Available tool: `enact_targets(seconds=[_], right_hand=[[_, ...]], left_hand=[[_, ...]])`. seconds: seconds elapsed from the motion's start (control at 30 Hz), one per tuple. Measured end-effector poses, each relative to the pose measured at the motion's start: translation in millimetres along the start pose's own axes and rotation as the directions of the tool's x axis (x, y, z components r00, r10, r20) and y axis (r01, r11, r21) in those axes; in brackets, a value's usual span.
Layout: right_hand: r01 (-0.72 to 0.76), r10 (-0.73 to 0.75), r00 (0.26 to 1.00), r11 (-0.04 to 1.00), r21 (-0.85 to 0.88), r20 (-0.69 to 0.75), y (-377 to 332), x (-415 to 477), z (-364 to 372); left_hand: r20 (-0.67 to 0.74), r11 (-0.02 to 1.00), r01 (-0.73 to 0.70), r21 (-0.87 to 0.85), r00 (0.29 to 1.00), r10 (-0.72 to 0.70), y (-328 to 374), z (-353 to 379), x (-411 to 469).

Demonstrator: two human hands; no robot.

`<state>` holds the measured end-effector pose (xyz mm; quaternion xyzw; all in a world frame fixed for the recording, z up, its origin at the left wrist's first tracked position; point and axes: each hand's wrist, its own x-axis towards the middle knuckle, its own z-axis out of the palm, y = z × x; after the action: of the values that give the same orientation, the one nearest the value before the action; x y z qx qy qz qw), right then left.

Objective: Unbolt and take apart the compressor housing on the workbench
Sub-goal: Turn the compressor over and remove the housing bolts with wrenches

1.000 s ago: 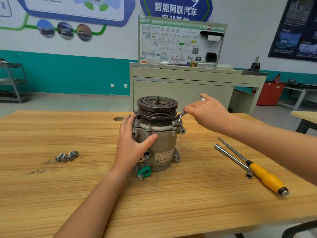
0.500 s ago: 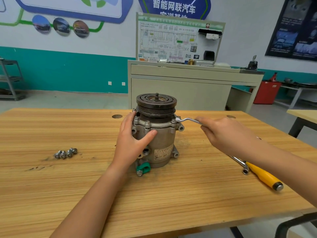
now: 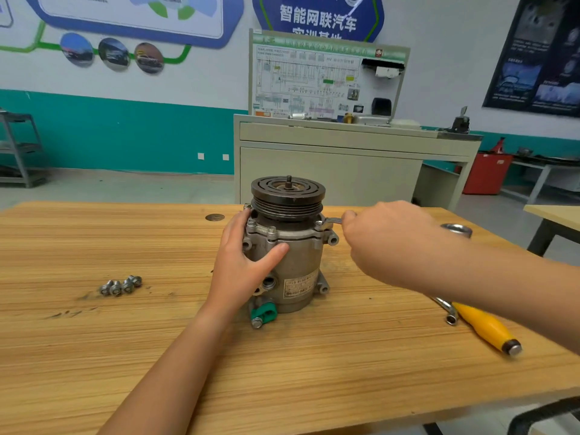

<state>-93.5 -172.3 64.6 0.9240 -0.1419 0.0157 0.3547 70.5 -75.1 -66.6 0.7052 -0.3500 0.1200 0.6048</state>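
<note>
A grey compressor (image 3: 298, 255) with a dark pulley on top stands upright mid-bench on the wooden workbench (image 3: 157, 340). My left hand (image 3: 241, 265) grips its left side, thumb across the front of the housing. My right hand (image 3: 386, 243) holds a silver wrench (image 3: 331, 221), whose head sits on a bolt at the housing's upper right flange. Most of the wrench handle is hidden inside my right hand. Several removed bolts (image 3: 120, 285) lie in a row to the left.
A yellow-handled screwdriver (image 3: 486, 328) and a silver socket wrench (image 3: 447, 310) lie at the right, partly under my right forearm. A metal ring (image 3: 456, 230) sits at the far right of the bench. A beige cabinet (image 3: 345, 158) stands behind the bench.
My right hand has swung the wrench from the far side of the compressor round toward me and to the right, and now sits closer to the bolt. The left hand has kept its hold.
</note>
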Motion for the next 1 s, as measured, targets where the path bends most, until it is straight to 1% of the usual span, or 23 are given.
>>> enact_targets(seconds=[0.17, 0.23, 0.27, 0.33, 0.37, 0.43, 0.47, 0.5, 0.53, 0.57, 0.6, 0.63, 0.67, 0.7, 0.73, 0.77, 0.83, 0.9, 1.0], right_hand=[[0.105, -0.119, 0.982, 0.989, -0.102, -0.144, 37.3, 15.4, 42.8], [0.165, -0.186, 0.95, 0.981, -0.103, -0.253, 55.3, 26.3, 58.8], [0.184, -0.198, 0.913, 0.98, -0.071, -0.357, 60.7, 33.9, 65.9], [0.212, -0.152, 0.796, 0.977, 0.034, -0.586, 57.6, 52.6, 77.1], [0.212, -0.101, 0.761, 0.972, 0.098, -0.641, 49.5, 62.0, 80.0], [0.227, -0.025, 0.728, 0.952, 0.206, -0.685, 30.5, 75.3, 85.2], [0.222, 0.032, 0.718, 0.936, 0.272, -0.696, 23.4, 77.8, 88.8], [0.198, 0.124, 0.716, 0.907, 0.371, -0.687, 18.2, 77.1, 91.5], [0.165, 0.254, 0.712, 0.846, 0.507, -0.655, 16.3, 73.7, 94.0], [0.127, 0.41, 0.717, 0.718, 0.684, -0.564, 16.6, 66.9, 94.3], [0.11, 0.536, 0.715, 0.549, 0.828, -0.45, 17.7, 57.6, 92.2], [0.14, 0.602, 0.702, 0.407, 0.903, -0.38, 19.6, 47.6, 91.2], [0.166, 0.62, 0.688, 0.371, 0.914, -0.376, 22.0, 36.6, 88.5], [0.16, 0.591, 0.68, 0.458, 0.874, -0.434, 24.0, 24.5, 85.5], [0.139, 0.525, 0.691, 0.577, 0.805, -0.496, 25.0, 12.2, 83.7], [0.101, 0.453, 0.72, 0.681, 0.725, -0.526, 25.8, 1.1, 80.8], [-0.003, 0.339, 0.816, 0.812, 0.583, -0.468, 22.6, -13.9, 74.8], [-0.061, 0.259, 0.881, 0.893, 0.446, -0.396, 15.9, -18.4, 70.5], [-0.13, 0.237, 0.912, 0.941, 0.313, -0.334, 6.8, -14.2, 62.2]], left_hand=[[0.002, 1.0, 0.001, 0.005, 1.0, -0.001, -1.5, -0.3, 0.8], [0.009, 1.0, -0.002, 0.002, 1.0, 0.002, -1.7, 0.0, 0.1], [0.015, 1.0, -0.006, 0.006, 1.0, 0.006, -2.0, -0.1, 0.0], [0.022, 1.0, -0.011, 0.025, 1.0, 0.01, -2.4, -1.4, 0.6], [0.024, 0.999, -0.011, 0.036, 1.0, 0.01, -2.2, -2.0, 0.9], [0.024, 0.999, -0.018, 0.049, 1.0, 0.017, -1.4, -2.6, 0.6], [0.027, 0.998, -0.024, 0.05, 0.999, 0.022, -1.3, -2.4, 0.5], [0.029, 0.998, -0.025, 0.052, 0.999, 0.023, -1.6, -2.2, 0.3], [0.03, 0.998, -0.021, 0.055, 0.999, 0.02, -2.5, -2.1, 0.2], [0.029, 0.998, -0.018, 0.059, 0.999, 0.016, -3.7, -2.2, 0.2], [0.024, 0.998, -0.018, 0.063, 1.0, 0.016, -4.5, -2.2, 0.6], [0.017, 0.998, -0.02, 0.065, 1.0, 0.019, -5.1, -2.0, 1.0], [0.013, 0.998, -0.022, 0.067, 1.0, 0.022, -5.3, -1.9, 1.3], [0.01, 0.997, -0.023, 0.067, 1.0, 0.022, -5.3, -1.6, 1.8], [0.009, 0.998, -0.022, 0.067, 1.0, 0.022, -5.2, -1.3, 1.8], [0.01, 0.998, -0.021, 0.064, 1.0, 0.021, -4.9, -0.9, 1.8], [0.009, 0.998, -0.022, 0.055, 1.0, 0.021, -4.3, -0.5, 1.3], [0.004, 0.998, -0.023, 0.05, 1.0, 0.023, -4.2, -0.6, 1.0], [0.005, 0.999, -0.017, 0.044, 1.0, 0.016, -4.2, -0.7, 0.9]])
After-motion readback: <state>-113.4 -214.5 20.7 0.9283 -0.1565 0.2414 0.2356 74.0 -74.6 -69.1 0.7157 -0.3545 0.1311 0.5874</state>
